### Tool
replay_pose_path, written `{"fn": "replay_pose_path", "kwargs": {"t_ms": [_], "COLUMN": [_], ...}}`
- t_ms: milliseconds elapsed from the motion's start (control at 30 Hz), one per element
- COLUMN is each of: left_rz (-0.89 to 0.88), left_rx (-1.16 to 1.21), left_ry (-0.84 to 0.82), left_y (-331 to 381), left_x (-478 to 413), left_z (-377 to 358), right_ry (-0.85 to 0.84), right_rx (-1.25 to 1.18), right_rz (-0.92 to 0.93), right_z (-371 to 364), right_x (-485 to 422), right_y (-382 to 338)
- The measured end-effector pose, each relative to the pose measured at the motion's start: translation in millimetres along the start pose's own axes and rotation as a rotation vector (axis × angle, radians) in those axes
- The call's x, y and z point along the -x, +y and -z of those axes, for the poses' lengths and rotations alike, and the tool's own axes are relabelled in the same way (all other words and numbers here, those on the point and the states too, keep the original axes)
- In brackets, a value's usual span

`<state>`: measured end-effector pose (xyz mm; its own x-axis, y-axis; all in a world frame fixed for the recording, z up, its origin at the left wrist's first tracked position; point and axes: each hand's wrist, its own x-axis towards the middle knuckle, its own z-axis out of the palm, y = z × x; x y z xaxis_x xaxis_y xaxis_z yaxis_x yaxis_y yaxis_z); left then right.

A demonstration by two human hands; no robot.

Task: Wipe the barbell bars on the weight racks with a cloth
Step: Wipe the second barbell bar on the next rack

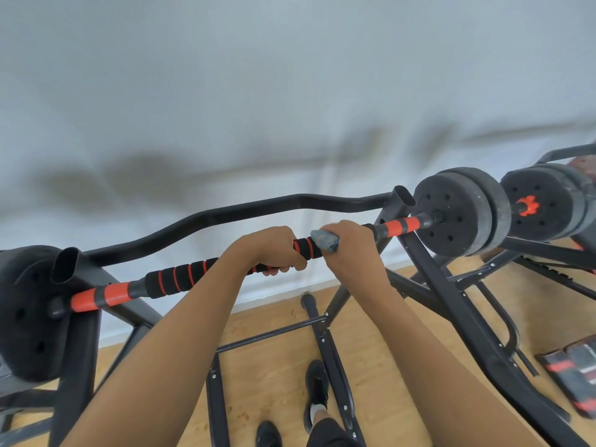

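Note:
A barbell bar (180, 277) with black foam grip and orange bands lies across a black weight rack (80, 343), sloping up to the right. Black weight plates sit at its left end (22, 311) and right end (458, 211). My left hand (267, 250) is wrapped around the bar near its middle. Just to its right, my right hand (351, 246) presses a small grey-blue cloth (324, 241) around the bar; only a bunched corner of the cloth shows by the thumb.
A curved black bar (258, 209) runs behind the barbell, close to a pale wall. A second loaded barbell with an orange collar (529, 204) sits at the right. Rack legs and crossbars (332, 353) spread over the wooden floor by my feet. Black-and-orange items (574, 372) lie at lower right.

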<state>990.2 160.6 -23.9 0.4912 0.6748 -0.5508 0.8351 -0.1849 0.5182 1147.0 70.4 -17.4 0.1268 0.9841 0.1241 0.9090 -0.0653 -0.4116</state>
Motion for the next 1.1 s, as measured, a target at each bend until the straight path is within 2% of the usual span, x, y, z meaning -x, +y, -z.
{"fn": "replay_pose_path", "kwargs": {"t_ms": [100, 200, 267, 333, 367, 500, 700, 833, 967, 1100], "left_rz": [-0.013, -0.034, -0.038, -0.036, -0.031, -0.013, -0.031, -0.051, -0.05, -0.04], "left_rx": [0.015, 0.027, 0.025, 0.017, 0.015, 0.022, 0.042, 0.036, 0.025, 0.029], "left_ry": [-0.013, -0.036, -0.034, -0.027, -0.02, 0.001, -0.013, -0.028, -0.001, 0.003], "left_y": [-1, -1, -1, -1, 0, 0, 0, -1, 0, 1], "left_x": [-1, 0, 1, 1, 2, 2, 3, 7, 10, 11], "left_z": [0, 0, 2, 2, 1, 0, 1, 1, 2, 1], "right_ry": [-0.034, -0.183, -0.121, 0.051, 0.085, 0.014, 0.056, -0.111, 0.104, 0.08], "right_rx": [0.078, 0.067, -0.115, -0.243, -0.256, -0.234, -0.283, -0.212, -0.403, -0.346], "right_rz": [0.087, -0.034, -0.11, -0.086, -0.066, -0.071, -0.064, -0.166, -0.135, -0.099], "right_z": [-1, -1, 10, 20, 22, 6, -6, -17, 1, -3], "right_x": [23, 45, 47, 32, 21, -3, 22, 50, 33, 6], "right_y": [14, 27, 24, 12, 3, -22, -7, 10, -4, -18]}}
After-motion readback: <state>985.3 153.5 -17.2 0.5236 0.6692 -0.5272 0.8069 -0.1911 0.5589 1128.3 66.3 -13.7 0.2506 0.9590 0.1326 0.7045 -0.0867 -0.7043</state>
